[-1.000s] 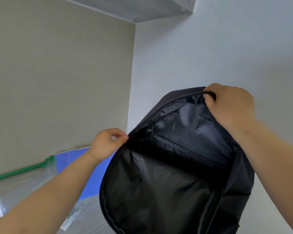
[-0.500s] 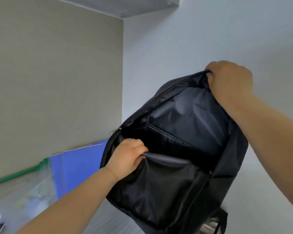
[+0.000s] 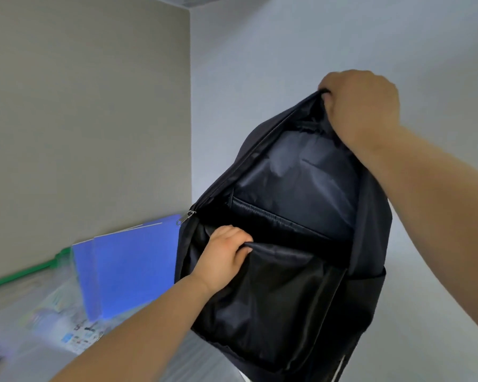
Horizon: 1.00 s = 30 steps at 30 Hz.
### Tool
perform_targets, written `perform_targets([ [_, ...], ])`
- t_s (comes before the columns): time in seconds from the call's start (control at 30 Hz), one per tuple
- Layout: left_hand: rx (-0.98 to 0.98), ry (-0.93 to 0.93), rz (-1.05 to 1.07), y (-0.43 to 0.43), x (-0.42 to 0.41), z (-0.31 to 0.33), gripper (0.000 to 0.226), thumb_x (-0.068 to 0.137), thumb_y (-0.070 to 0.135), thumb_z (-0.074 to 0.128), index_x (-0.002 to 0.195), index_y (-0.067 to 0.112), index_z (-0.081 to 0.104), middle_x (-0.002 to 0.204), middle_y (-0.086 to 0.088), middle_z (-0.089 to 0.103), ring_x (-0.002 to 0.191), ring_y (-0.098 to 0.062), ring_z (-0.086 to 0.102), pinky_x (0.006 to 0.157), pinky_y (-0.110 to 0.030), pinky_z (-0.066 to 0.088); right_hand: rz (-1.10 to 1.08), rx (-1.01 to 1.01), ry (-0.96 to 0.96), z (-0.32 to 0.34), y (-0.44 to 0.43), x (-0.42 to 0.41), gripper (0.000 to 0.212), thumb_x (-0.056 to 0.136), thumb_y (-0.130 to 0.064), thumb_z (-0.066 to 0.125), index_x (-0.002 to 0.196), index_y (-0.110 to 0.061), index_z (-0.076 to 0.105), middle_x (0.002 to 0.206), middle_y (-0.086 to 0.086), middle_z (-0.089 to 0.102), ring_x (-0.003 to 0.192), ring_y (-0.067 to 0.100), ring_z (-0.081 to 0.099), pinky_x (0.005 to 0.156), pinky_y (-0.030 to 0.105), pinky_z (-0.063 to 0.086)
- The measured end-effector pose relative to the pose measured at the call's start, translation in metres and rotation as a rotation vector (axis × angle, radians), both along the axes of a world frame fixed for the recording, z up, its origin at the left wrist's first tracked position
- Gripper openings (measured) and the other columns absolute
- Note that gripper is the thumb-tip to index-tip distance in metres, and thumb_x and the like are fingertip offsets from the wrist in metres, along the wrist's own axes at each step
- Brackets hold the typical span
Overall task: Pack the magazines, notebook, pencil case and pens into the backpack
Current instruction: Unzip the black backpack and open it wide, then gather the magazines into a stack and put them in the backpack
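Note:
A black backpack [image 3: 293, 304] hangs upright in front of me, its main zip undone and its dark lining showing. My right hand [image 3: 362, 106] is closed on the top of the backpack and holds it up. My left hand [image 3: 224, 255] grips the front flap's upper edge and pulls it toward me, so the inside shows. A blue notebook [image 3: 127, 268] lies on the table to the left, propped near the wall. Magazines [image 3: 66, 321] in clear plastic lie in front of it, blurred. I see no pencil case or pens.
A green strip [image 3: 25, 274] runs along the table's back edge against the beige wall. A white wall stands behind the backpack. The zip pull [image 3: 186, 217] dangles at the backpack's left side. The table surface [image 3: 193, 365] is pale grey.
My left hand went from the zip at the backpack's left edge to the front flap and now pulls it open. My right hand lifted the backpack higher.

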<state>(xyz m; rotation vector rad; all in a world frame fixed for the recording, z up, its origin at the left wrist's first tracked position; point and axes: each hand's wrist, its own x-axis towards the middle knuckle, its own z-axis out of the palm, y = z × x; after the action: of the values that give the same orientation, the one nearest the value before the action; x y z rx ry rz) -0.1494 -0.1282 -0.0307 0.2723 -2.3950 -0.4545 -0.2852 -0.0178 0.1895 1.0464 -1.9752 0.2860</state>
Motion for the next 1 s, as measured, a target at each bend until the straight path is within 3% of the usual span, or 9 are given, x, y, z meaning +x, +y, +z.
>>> perform_targets([
  [0.2,0.001,-0.034,0.011,-0.006,0.010,-0.005,0.024,0.082,0.017,0.061,0.104,0.007,0.062,0.106,-0.008,0.067,0.105,-0.023,0.056,0.092,-0.016,0.026,0.063,0.027,-0.040,-0.015,0.003,0.013,0.029,0.094,-0.018,0.038,0.119,-0.009,0.050,0.108,0.017,0.064,0.093,0.038,0.058,0.065,0.035,0.036],
  [0.3,-0.014,-0.056,0.007,-0.011,0.019,0.001,0.039,0.081,0.025,0.063,0.118,0.016,0.057,0.120,-0.002,0.062,0.116,-0.017,0.051,0.100,-0.019,0.025,0.161,-0.036,-0.031,-0.016,0.008,0.031,0.042,0.088,-0.018,0.048,0.130,-0.012,0.041,0.117,0.013,0.060,0.106,0.035,0.052,0.076,0.041,0.042],
  [0.37,-0.021,-0.058,0.018,-0.011,0.029,0.003,0.041,0.081,0.028,0.062,0.120,0.017,0.055,0.123,-0.002,0.060,0.118,-0.017,0.050,0.102,-0.021,0.025,0.224,-0.066,0.000,-0.019,0.011,0.044,0.047,0.085,-0.015,0.052,0.131,-0.011,0.042,0.122,0.014,0.057,0.112,0.036,0.046,0.085,0.041,0.037],
  [0.43,-0.014,-0.041,0.043,-0.011,0.040,0.004,0.040,0.082,0.027,0.062,0.119,0.017,0.056,0.122,-0.002,0.061,0.117,-0.018,0.051,0.100,-0.020,0.026,0.300,-0.074,0.076,-0.025,0.013,0.058,0.043,0.082,-0.011,0.054,0.125,-0.007,0.049,0.121,0.017,0.058,0.113,0.039,0.047,0.089,0.037,0.030],
  [0.57,0.048,-0.015,0.127,-0.011,0.075,0.006,0.032,0.084,0.025,0.060,0.115,0.018,0.059,0.120,0.000,0.062,0.114,-0.016,0.053,0.095,-0.015,0.029,0.502,-0.089,0.143,-0.039,0.010,0.093,0.024,0.075,-0.002,0.057,0.096,-0.002,0.067,0.094,0.017,0.071,0.096,0.042,0.059,0.083,0.034,0.029],
  [0.67,0.153,0.012,0.219,-0.006,0.109,0.003,0.021,0.084,0.019,0.060,0.103,0.016,0.066,0.106,0.004,0.068,0.102,-0.012,0.058,0.082,-0.002,0.032,0.636,0.001,-0.018,-0.055,0.007,0.122,0.020,0.076,-0.006,0.055,0.089,-0.004,0.070,0.083,0.013,0.073,0.087,0.038,0.062,0.079,0.042,0.045],
  [0.77,0.293,0.074,0.382,0.008,0.153,-0.001,0.013,0.084,0.016,0.060,0.092,0.015,0.070,0.087,0.014,0.064,0.086,0.000,0.057,0.071,0.008,0.031,0.758,0.064,-0.198,-0.077,0.005,0.150,0.016,0.078,-0.006,0.056,0.085,-0.007,0.070,0.078,0.009,0.073,0.077,0.033,0.064,0.070,0.038,0.050],
  [0.9,0.444,0.123,0.657,0.042,0.225,-0.020,0.012,0.083,0.011,0.061,0.089,0.008,0.071,0.083,0.003,0.068,0.076,-0.001,0.054,0.062,0.007,0.033,0.939,0.203,-0.528,-0.119,0.000,0.187,0.015,0.084,-0.009,0.057,0.092,-0.013,0.069,0.084,0.004,0.073,0.080,0.024,0.063,0.071,0.031,0.046],
  [1.0,0.533,0.095,0.870,0.073,0.286,-0.045,0.012,0.084,0.013,0.060,0.089,0.010,0.071,0.078,0.007,0.064,0.069,0.002,0.052,0.058,0.005,0.034,1.055,0.286,-0.743,-0.161,-0.007,0.221,0.015,0.084,-0.007,0.057,0.092,-0.011,0.069,0.088,0.006,0.073,0.085,0.025,0.064,0.075,0.033,0.047],
])
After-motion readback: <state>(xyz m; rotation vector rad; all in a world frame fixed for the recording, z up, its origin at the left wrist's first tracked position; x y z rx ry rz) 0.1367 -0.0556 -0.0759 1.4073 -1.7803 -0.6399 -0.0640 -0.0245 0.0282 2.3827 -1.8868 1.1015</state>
